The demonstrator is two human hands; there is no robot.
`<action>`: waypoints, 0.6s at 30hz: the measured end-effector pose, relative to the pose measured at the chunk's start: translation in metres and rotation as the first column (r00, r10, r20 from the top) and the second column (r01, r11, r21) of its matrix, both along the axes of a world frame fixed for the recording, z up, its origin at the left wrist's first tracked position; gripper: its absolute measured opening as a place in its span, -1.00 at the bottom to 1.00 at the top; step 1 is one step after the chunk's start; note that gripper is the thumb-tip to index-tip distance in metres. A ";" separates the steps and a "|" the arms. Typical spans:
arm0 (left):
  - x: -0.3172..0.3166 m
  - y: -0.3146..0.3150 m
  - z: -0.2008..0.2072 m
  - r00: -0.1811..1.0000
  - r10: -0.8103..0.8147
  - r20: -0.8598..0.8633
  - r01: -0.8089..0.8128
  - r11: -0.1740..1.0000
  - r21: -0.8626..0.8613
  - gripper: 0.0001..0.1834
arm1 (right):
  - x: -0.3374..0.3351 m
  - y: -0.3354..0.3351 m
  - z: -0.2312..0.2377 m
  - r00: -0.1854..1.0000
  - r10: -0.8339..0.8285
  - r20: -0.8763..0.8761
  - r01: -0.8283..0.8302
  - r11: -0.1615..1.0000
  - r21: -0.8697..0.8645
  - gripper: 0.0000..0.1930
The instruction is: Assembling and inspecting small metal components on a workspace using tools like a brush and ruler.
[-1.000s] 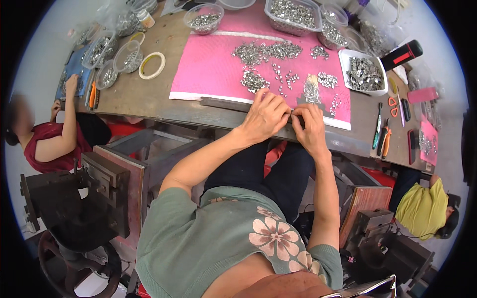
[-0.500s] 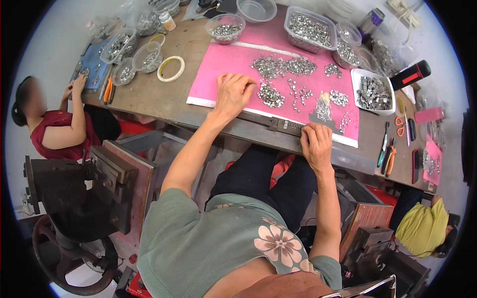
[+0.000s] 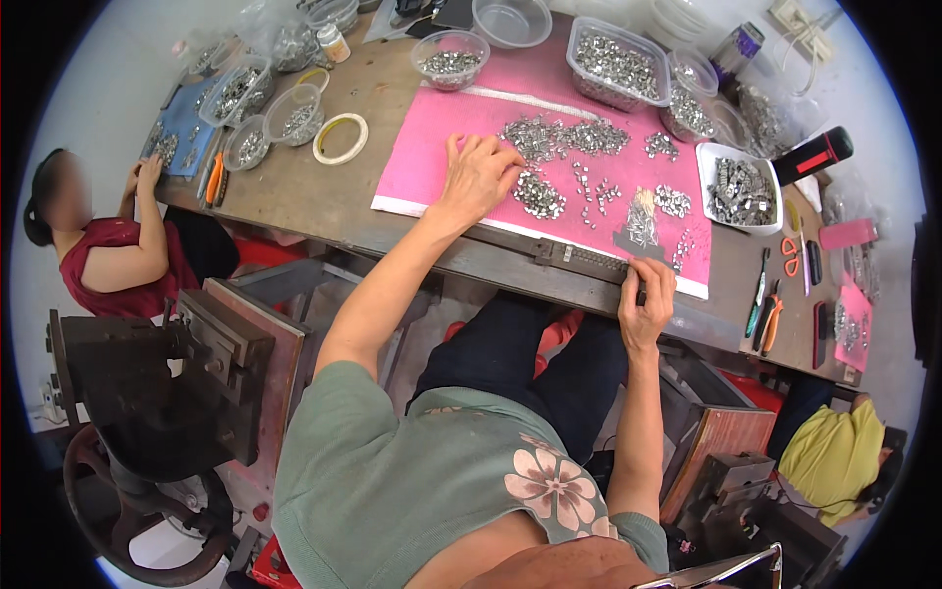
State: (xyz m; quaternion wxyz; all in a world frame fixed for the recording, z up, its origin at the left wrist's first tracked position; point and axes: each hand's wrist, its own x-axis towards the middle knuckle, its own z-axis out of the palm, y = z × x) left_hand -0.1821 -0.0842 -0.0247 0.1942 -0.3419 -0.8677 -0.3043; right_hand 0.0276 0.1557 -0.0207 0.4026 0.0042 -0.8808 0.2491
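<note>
My left hand [image 3: 478,179] is over the pink mat, its fingers bent and its thumb and a fingertip close together beside a small heap of shiny metal pieces [image 3: 539,195]. Anything pinched there is too small to make out. A narrow dark metal strip with a row of small slots [image 3: 591,259] lies along the front edge of the bench. At the strip's right end my right hand [image 3: 648,302] is closed, with a dark bit showing between its fingers. Further back on the mat [image 3: 417,162] spreads a larger heap of metal pieces [image 3: 564,136].
Tubs of metal parts [image 3: 616,65] line the back, with a white tray [image 3: 736,187] to the right. Pliers [image 3: 772,319] and scissors [image 3: 790,256] lie at the right, a tape roll [image 3: 340,138] at the left. Two other people sit nearby, one each side.
My right hand has moved right and slightly nearer, uncovering more of the slotted strip. My left hand has shifted a little right, closer to the small heap.
</note>
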 end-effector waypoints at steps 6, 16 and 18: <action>-0.002 -0.012 0.015 0.995 -0.001 -0.104 -0.003 0.999 -0.042 -0.92 | -0.002 -0.001 0.001 0.999 -0.039 -0.007 0.039 0.998 -0.045 -0.85; 0.018 -0.014 0.016 0.994 -0.088 -0.058 0.084 0.994 -0.065 -0.91 | 0.000 0.003 -0.002 0.997 -0.079 -0.015 0.076 0.987 -0.139 -0.83; 0.045 0.005 0.027 0.982 -0.175 -0.069 0.175 0.985 -0.007 -0.91 | 0.000 0.003 -0.004 0.996 -0.094 -0.013 0.091 0.983 -0.157 -0.83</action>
